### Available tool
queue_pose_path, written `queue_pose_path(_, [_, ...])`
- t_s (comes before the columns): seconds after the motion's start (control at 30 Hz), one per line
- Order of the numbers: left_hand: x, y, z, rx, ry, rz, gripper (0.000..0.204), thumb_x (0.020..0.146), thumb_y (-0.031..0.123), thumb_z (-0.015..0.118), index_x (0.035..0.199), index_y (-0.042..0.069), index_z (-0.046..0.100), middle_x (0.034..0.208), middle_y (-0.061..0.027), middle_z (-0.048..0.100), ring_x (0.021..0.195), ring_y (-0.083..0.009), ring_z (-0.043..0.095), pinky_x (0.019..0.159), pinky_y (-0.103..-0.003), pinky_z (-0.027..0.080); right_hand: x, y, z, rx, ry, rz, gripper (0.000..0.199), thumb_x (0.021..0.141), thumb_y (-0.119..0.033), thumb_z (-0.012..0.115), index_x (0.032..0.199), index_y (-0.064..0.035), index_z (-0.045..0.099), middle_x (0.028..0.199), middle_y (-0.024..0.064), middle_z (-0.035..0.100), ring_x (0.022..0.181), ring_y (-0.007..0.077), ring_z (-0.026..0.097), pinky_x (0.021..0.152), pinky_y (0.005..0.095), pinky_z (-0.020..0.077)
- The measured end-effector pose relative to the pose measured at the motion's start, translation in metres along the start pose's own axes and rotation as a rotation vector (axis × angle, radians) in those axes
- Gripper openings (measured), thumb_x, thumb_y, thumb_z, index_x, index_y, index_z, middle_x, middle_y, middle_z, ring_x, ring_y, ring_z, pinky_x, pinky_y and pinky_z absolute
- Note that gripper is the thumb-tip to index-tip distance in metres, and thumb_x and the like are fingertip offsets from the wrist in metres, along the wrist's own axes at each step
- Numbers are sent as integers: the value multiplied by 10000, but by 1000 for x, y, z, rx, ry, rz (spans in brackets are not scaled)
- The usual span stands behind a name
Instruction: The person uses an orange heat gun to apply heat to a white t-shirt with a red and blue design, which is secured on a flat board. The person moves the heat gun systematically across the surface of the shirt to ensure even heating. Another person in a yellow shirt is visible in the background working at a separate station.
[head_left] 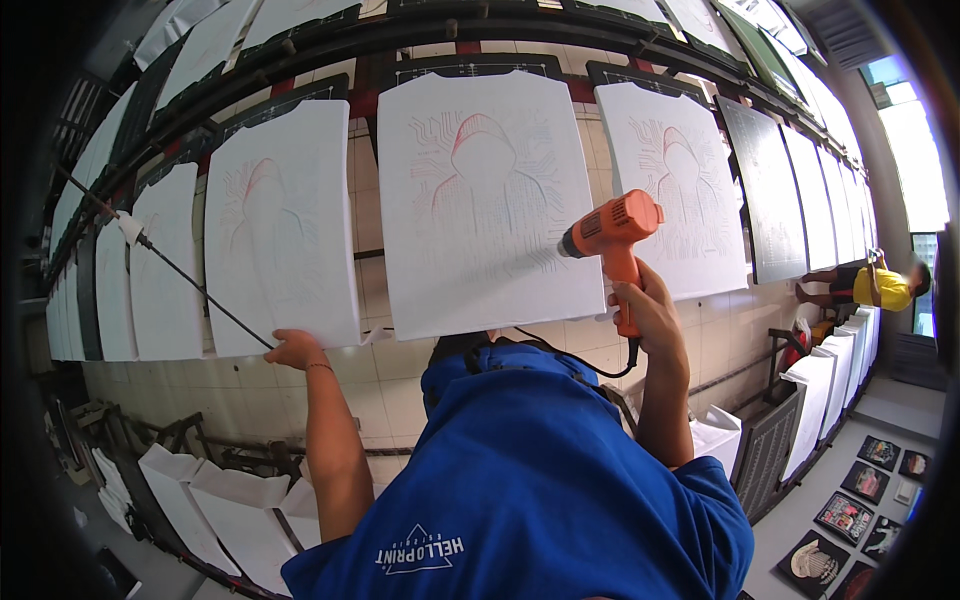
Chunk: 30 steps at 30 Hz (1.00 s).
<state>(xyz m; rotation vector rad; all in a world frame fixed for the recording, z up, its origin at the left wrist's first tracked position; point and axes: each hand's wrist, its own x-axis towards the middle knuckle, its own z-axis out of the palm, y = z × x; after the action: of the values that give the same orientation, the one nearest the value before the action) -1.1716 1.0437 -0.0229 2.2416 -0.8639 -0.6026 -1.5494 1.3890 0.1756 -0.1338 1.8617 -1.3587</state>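
An orange heat gun (622, 222) is gripped by its handle in my right hand (652, 308). Its dark nozzle points left, over the lower right of a white T-shirt (420, 240) stretched on a board in front of me. That shirt bears a faint red and blue print of a hooded figure with circuit-like lines. My left hand (297, 349) has its fingers closed around a black power cable (200, 290) beside the lower edge of another printed white shirt (330, 220). The cable runs up left to a white plug connector (130, 228).
A similar printed shirt (720, 240) lies on the board to the right, beside a bare dark board (765, 190). Dark rails (420, 38) run behind the row. More white shirts (240, 500) stand behind me. A person in a yellow top (880, 287) is at far right.
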Motion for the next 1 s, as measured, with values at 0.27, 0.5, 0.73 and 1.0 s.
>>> queue_pose_path(0.27, [2,0,-2,9,4,-12,593,982,292,358,1352,-128,163,1205,-343,445,1046,-445,588,844,-486,568,-13,2,-3,-57,-72,42,441,820,-111,560,1234,31,508,979,58,548,750,103,564,556,252,491])
queue_pose_path(0.5, [2,-1,1,12,10,-5,589,980,288,358,1352,-125,166,1208,-347,449,1039,-447,592,846,-481,568,-29,0,-1,-95,-43,62,461,818,-107,569,1252,35,501,1035,75,559,752,106,570,559,254,493])
queue_pose_path(0.73, [5,-1,4,15,17,-19,578,981,295,362,1346,-115,181,1209,-336,456,1045,-446,587,863,-497,555,-22,3,14,-108,-101,29,457,822,-97,572,1257,26,499,1019,76,555,753,111,574,555,257,495])
queue_pose_path(1.0, [7,-3,6,-15,19,-19,576,972,303,377,1333,-108,196,1187,-325,472,1028,-445,594,848,-497,558,-7,-5,29,-136,-107,-23,475,816,-93,556,1267,42,489,1015,74,558,745,105,565,538,240,488])
